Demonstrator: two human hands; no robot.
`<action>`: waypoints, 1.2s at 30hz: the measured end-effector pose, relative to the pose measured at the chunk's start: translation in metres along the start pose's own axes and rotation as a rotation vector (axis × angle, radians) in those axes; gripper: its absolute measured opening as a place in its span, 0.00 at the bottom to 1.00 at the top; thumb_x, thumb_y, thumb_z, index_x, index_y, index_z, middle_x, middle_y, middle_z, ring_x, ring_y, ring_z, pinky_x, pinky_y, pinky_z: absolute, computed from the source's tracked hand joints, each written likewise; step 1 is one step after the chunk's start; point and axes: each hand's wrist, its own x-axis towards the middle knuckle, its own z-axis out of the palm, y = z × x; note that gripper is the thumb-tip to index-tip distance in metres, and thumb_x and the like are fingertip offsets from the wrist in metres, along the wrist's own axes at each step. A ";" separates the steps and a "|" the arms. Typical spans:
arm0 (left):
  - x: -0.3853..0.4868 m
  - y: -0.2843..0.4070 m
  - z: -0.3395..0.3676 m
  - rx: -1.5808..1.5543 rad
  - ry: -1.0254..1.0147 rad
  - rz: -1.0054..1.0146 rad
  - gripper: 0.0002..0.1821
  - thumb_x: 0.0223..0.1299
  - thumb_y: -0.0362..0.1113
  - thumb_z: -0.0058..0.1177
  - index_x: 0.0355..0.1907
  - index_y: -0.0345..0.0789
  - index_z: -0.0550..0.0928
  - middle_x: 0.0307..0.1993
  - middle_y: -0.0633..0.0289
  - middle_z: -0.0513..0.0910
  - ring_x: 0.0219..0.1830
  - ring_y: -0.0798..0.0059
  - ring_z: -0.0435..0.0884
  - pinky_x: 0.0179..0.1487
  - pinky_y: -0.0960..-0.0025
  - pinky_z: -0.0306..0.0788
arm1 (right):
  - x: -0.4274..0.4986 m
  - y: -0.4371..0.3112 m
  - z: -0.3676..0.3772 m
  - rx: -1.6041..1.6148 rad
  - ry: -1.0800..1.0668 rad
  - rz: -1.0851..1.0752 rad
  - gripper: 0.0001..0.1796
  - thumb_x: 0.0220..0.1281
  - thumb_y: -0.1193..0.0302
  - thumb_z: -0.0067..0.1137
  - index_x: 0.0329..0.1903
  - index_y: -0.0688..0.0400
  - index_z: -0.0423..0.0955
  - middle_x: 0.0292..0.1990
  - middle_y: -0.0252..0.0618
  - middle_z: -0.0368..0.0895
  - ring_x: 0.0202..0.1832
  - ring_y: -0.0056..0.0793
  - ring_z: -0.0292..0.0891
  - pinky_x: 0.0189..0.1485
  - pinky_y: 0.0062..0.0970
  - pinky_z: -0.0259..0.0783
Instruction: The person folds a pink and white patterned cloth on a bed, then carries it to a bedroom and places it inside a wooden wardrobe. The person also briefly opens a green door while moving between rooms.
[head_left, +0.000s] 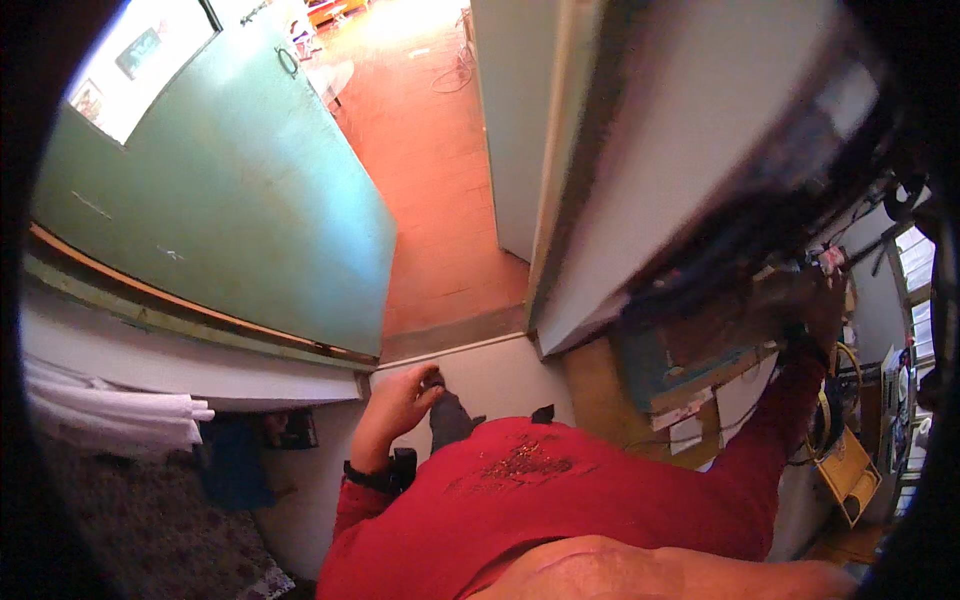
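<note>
My left hand (403, 397) hangs in front of my body with fingers loosely curled and thumb apart, and I see nothing in it. A black band circles that wrist. Below the hand is one of my dark-shod feet (448, 420) on the pale floor (517, 367). My right arm, in a red sleeve (784, 405), stretches out to the right. At its end my right hand (821, 304) is in deep shadow beside a cluttered surface with a small pink thing (831, 257); its fingers and any hold are unclear.
Ahead, a green door (247, 202) with a window stands open at the left, and a second pale green door leaf (517, 142) at the right. Reddish floor (435, 225) continues beyond the threshold. White curtain cloth (120, 412) hangs left. A yellow frame-like object (847, 472) is at right.
</note>
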 end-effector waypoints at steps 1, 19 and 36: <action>0.014 -0.017 -0.010 -0.008 0.006 0.014 0.19 0.58 0.40 0.60 0.50 0.35 0.80 0.41 0.53 0.84 0.40 0.54 0.83 0.43 0.58 0.75 | -0.020 0.013 -0.004 0.111 0.024 0.013 0.22 0.70 0.65 0.49 0.63 0.61 0.66 0.61 0.52 0.71 0.59 0.44 0.71 0.61 0.42 0.69; 0.258 -0.251 -0.263 0.218 -0.086 0.044 0.21 0.59 0.42 0.59 0.52 0.34 0.79 0.46 0.48 0.84 0.47 0.52 0.82 0.50 0.57 0.75 | -0.275 -0.308 0.394 0.805 -0.334 1.510 0.14 0.67 0.62 0.54 0.49 0.56 0.71 0.37 0.39 0.79 0.34 0.30 0.76 0.33 0.28 0.71; 0.650 -0.353 -0.359 0.485 -0.051 0.055 0.23 0.56 0.48 0.60 0.52 0.38 0.80 0.47 0.53 0.84 0.51 0.54 0.81 0.53 0.52 0.73 | 0.162 -0.520 0.848 0.607 -0.914 0.313 0.19 0.67 0.68 0.56 0.55 0.68 0.74 0.43 0.39 0.83 0.42 0.23 0.78 0.46 0.25 0.74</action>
